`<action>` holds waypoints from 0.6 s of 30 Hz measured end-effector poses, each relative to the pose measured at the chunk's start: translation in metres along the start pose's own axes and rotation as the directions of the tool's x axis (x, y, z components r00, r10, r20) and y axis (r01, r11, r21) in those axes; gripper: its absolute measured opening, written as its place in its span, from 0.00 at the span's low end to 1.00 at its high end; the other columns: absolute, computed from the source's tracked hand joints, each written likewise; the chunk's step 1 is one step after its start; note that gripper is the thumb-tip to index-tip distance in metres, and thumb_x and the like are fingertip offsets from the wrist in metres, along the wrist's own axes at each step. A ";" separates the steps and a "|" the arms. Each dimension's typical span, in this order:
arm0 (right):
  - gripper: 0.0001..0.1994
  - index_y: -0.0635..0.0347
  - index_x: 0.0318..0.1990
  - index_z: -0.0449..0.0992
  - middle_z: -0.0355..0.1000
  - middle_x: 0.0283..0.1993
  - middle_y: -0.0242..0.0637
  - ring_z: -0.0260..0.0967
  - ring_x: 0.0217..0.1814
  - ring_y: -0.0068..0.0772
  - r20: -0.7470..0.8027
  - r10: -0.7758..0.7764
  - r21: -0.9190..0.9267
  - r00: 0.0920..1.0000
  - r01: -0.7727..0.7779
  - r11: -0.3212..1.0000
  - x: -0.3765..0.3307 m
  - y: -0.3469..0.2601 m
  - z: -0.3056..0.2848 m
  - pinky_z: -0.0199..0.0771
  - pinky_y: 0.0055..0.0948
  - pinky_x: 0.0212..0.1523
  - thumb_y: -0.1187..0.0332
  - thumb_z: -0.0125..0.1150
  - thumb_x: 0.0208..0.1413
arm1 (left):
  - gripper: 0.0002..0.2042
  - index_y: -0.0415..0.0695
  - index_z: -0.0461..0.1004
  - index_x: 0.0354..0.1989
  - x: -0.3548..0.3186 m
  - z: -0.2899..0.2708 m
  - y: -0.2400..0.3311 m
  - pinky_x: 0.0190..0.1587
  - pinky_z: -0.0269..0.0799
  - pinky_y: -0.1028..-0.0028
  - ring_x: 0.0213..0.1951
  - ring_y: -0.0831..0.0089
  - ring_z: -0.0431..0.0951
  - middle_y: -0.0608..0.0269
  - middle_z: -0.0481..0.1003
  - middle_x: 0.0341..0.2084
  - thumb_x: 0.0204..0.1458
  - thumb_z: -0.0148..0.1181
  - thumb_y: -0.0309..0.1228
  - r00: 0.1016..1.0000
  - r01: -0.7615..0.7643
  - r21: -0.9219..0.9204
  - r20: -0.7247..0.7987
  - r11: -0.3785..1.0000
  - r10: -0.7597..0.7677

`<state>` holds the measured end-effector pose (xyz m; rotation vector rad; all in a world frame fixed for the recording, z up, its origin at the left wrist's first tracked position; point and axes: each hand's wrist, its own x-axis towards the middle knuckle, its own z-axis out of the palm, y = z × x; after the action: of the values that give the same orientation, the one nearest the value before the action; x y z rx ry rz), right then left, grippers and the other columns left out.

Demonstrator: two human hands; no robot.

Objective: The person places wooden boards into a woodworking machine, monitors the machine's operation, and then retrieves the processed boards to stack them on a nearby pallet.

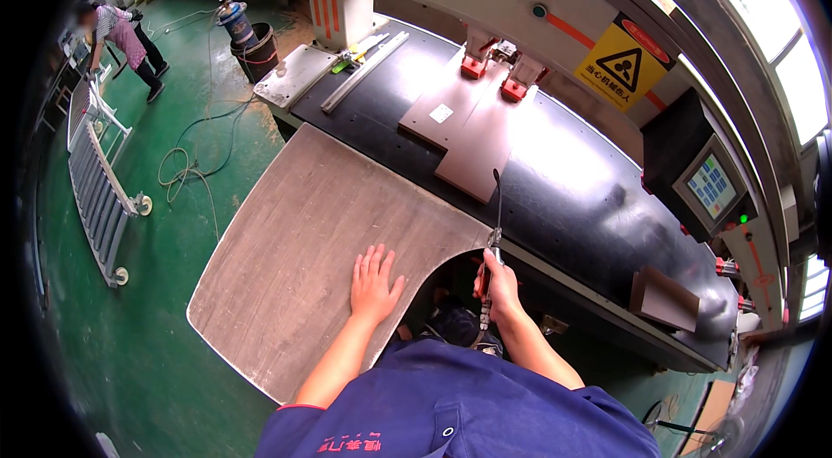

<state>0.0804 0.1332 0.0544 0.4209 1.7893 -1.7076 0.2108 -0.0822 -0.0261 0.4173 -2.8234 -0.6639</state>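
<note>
My left hand [375, 289] lies flat with its fingers spread on a curved wood-grain side table [295, 233]. In my right hand [500, 289] is an air blow gun [496, 237], its thin bent nozzle pointing away from me over the edge of a black machine bed [572, 189]. Fingers wrap round the gun's body, partly hiding it. Beyond the nozzle, brown panels [477, 146] with a stepped outline lie on the bed. Their far ends sit beneath red-footed clamps [513, 90]; a small white label [441, 113] is on one panel.
A control screen [711, 185] hangs at the right, and a brown block [665, 298] rests on the bed below it. A metal rail [364, 72] lies at the bed's far left. Across the green floor [173, 285] are hoses, a bin [256, 55], a wheeled roller rack [95, 189] and another person [130, 42].
</note>
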 end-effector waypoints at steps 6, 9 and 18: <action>0.22 0.57 0.25 0.69 0.67 0.13 0.35 0.61 0.10 0.27 -0.030 0.020 0.039 0.999 -0.019 0.999 0.001 0.001 -0.004 0.64 0.25 0.14 0.48 0.52 0.62 | 0.29 0.45 0.63 0.63 0.001 0.000 0.000 0.71 0.42 0.56 0.69 0.58 0.52 0.55 0.58 0.65 0.53 0.56 0.43 1.000 -0.002 0.001 0.006 1.000 0.002; 0.22 0.57 0.25 0.69 0.67 0.13 0.35 0.62 0.10 0.27 -0.031 0.016 0.030 0.999 -0.016 0.999 0.001 0.000 -0.005 0.64 0.26 0.14 0.48 0.52 0.62 | 0.29 0.45 0.63 0.63 0.002 -0.002 0.001 0.71 0.41 0.57 0.69 0.59 0.52 0.55 0.57 0.66 0.53 0.56 0.43 1.000 0.001 -0.001 0.015 1.000 -0.001; 0.22 0.58 0.26 0.69 0.68 0.14 0.36 0.65 0.11 0.28 -0.024 0.003 0.034 1.000 -0.002 0.999 -0.001 -0.006 -0.001 0.59 0.22 0.11 0.48 0.52 0.62 | 0.29 0.45 0.63 0.63 0.006 0.000 0.002 0.71 0.41 0.56 0.69 0.59 0.52 0.56 0.57 0.66 0.53 0.56 0.43 1.000 -0.001 -0.001 0.014 1.000 0.001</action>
<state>0.0768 0.1338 0.0598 0.4598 1.7783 -1.7398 0.2049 -0.0825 -0.0246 0.4133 -2.8360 -0.6709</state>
